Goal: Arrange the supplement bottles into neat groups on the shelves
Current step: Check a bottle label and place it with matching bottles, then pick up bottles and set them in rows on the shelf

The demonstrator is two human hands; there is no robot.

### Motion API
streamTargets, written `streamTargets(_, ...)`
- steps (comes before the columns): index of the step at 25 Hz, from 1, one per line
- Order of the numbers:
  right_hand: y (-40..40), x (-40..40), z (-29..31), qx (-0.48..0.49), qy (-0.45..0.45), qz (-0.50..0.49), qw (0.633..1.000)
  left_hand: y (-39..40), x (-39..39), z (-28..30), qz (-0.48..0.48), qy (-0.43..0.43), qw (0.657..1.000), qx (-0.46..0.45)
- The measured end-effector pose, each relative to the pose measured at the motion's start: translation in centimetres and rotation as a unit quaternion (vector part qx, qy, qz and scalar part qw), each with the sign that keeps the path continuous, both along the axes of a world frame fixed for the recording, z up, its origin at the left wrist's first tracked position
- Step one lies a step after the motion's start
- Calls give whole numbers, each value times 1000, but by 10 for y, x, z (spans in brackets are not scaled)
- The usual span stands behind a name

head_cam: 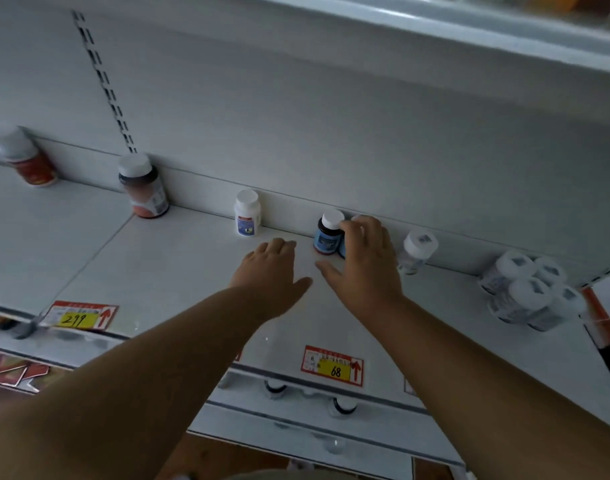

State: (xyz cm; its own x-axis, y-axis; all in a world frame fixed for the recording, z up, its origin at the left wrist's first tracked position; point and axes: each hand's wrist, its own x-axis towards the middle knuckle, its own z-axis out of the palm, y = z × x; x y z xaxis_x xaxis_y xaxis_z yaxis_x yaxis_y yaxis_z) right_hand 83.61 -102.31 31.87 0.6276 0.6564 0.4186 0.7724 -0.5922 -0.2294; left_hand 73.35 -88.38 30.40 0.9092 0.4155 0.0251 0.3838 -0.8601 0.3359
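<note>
Right hand (364,261) has its fingers curled around a bottle at the back of the white shelf (179,271), mostly hidden, pressed right up against a blue-label bottle (328,237) with a white cap. Left hand (270,271) is flat and relaxed over the shelf, gripping nothing. Small white bottle (247,213) stands further left, and a cluster of white-capped bottles (528,292) sits off right.

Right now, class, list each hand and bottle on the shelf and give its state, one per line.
Left hand: open, palm down, holding nothing.
Right hand: curled round a half-hidden bottle.
Blue-label bottle: upright, capped.
Small white bottle: upright, capped.
Clear bottle: upright, capped.
White-capped cluster: grouped together.
</note>
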Motion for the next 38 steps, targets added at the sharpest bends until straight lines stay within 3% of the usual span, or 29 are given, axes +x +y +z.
streamTargets(8,107,-159,15,85,29,97,991,85,-188,18,37,-57,998,-9)
streamTargets(12,211,-267,22,115,68,189,973,168,-311,26,121,-75,989,34)
streamTargets(16,300,-348,34,108,104,291,945,230,-409,25,206,-70,976,19)
streamTargets(25,516,-464,15,59,208,459,862,369,-540,10,422,-65,904,-6)
streamTargets(28,581,-505,4,7,272,473,838,417,-584,11,465,-58,884,-5)
streamTargets(32,649,-556,-25,-53,320,463,825,486,-634,-14,471,-43,881,0)
streamTargets(38,756,-627,-99,-96,377,300,871,660,-691,-73,337,-1,940,-59)
